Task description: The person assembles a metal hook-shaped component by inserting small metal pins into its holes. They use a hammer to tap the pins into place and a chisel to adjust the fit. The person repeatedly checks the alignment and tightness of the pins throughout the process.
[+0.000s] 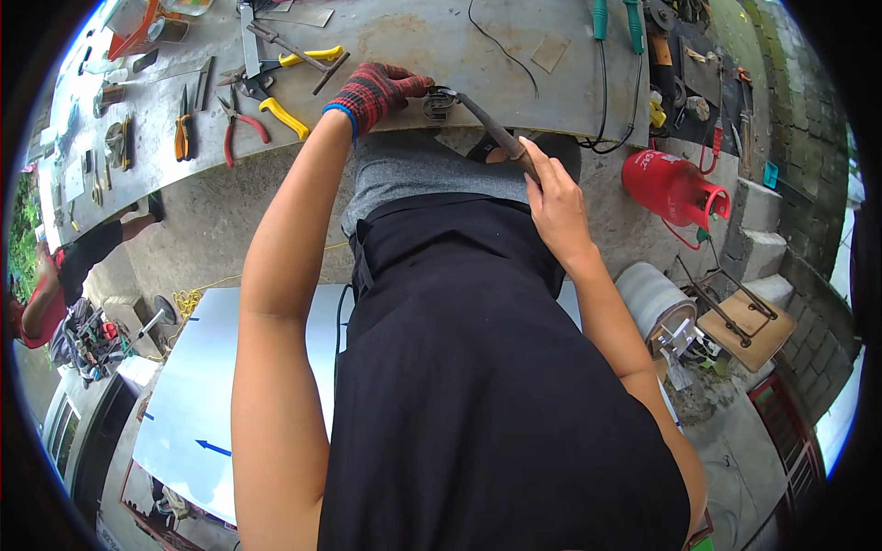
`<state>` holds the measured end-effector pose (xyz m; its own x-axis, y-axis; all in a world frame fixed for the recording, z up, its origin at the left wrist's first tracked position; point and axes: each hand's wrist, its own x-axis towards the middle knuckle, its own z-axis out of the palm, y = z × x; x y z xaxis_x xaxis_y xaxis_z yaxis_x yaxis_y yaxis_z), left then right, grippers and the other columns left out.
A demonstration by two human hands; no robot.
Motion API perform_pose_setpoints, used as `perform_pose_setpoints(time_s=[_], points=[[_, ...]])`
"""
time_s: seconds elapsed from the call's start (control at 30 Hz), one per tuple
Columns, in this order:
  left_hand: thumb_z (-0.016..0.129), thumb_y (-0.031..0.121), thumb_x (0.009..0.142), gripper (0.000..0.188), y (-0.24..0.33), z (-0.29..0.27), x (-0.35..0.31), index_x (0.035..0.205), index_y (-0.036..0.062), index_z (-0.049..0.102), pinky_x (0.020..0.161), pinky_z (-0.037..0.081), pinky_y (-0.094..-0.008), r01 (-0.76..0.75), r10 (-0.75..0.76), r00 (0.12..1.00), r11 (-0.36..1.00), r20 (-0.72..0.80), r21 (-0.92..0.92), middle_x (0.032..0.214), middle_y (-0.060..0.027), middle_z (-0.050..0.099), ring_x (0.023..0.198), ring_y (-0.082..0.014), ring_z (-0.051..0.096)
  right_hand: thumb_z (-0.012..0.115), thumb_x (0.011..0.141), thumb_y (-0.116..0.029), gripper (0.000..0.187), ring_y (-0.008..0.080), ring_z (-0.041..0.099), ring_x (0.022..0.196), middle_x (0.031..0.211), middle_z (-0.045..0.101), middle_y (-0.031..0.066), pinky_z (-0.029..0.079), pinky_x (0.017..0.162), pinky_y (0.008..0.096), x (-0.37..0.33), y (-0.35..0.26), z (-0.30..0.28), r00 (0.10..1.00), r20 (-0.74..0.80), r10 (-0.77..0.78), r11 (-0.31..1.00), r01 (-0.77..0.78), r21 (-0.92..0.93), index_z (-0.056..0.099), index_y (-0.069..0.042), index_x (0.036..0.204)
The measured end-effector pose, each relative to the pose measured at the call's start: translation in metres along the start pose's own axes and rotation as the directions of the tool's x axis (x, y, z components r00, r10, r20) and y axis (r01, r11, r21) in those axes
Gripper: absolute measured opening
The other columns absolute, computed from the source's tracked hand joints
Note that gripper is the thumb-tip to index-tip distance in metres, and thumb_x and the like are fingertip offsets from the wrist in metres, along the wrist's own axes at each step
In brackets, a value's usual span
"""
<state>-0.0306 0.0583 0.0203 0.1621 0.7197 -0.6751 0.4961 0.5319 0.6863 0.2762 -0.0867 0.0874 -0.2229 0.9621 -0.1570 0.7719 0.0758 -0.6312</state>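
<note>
My left hand, in a red and black knit glove with a blue cuff, is at the near edge of the metal-topped workbench. Its fingertips pinch a small curved metal piece, which sits at the edge. My bare right hand is wrapped round the lower end of a long, dark, tapered metal tool. The tool slants up and left, its thin tip meeting the metal piece beside my gloved fingers. What kind of tool it is I cannot make out.
Yellow-handled snips, a T-shaped metal bar, red-handled pliers and orange-handled pliers lie on the left. Green-handled cable leads hang at right. A red gas cylinder and a stool stand right; another person is far left.
</note>
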Motion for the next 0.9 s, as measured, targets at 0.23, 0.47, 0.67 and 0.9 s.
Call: perform_pose_setpoints(time_s=[0.23,0.47,0.67,0.9], points=[[0.08,0.043,0.09,0.044,0.007,0.0,0.0,0.117,0.0082,0.08,0.085,0.055,-0.0311,0.024,-0.024,0.999,1.0,0.025,0.015,0.105,-0.0054,0.079,0.091,-0.0145,0.071,0.064,0.091,0.004,0.065,0.0368,0.065,0.095,0.1,0.062,0.0156,0.053,0.086,0.0483,0.008,0.007,0.003,0.999,0.026,-0.024,0.998,0.025,-0.059,0.049,-0.015,0.152],[0.079,0.042,0.091,0.045,0.0,0.0,0.003,0.117,0.0062,0.079,0.087,0.056,-0.0312,0.029,-0.029,1.0,1.0,0.011,0.012,0.107,-0.005,0.079,0.094,-0.0137,0.07,0.066,0.09,0.004,0.067,0.0368,0.066,0.097,0.101,0.063,0.0151,0.054,0.087,0.0484,0.015,0.013,0.005,0.997,0.063,-0.032,0.999,0.034,-0.037,0.048,-0.016,0.153],[0.079,0.043,0.091,0.045,0.001,-0.001,0.004,0.116,0.0065,0.079,0.088,0.055,-0.0308,0.026,-0.026,1.0,0.999,0.012,0.021,0.106,-0.004,0.079,0.095,-0.014,0.07,0.066,0.09,0.004,0.067,0.0368,0.066,0.097,0.102,0.063,0.0156,0.054,0.087,0.0484,0.014,0.017,0.01,0.998,0.045,-0.054,0.998,0.056,-0.037,0.048,-0.015,0.153],[0.079,0.042,0.091,0.043,0.001,0.0,0.004,0.117,0.0078,0.079,0.09,0.056,-0.0307,0.06,-0.06,0.998,0.996,-0.006,0.063,0.108,-0.0041,0.079,0.095,-0.0145,0.07,0.066,0.09,0.005,0.068,0.0377,0.068,0.094,0.1,0.064,0.0164,0.055,0.084,0.0486,0.016,0.019,0.013,0.997,0.03,-0.071,0.995,0.073,-0.067,0.049,-0.014,0.152]])
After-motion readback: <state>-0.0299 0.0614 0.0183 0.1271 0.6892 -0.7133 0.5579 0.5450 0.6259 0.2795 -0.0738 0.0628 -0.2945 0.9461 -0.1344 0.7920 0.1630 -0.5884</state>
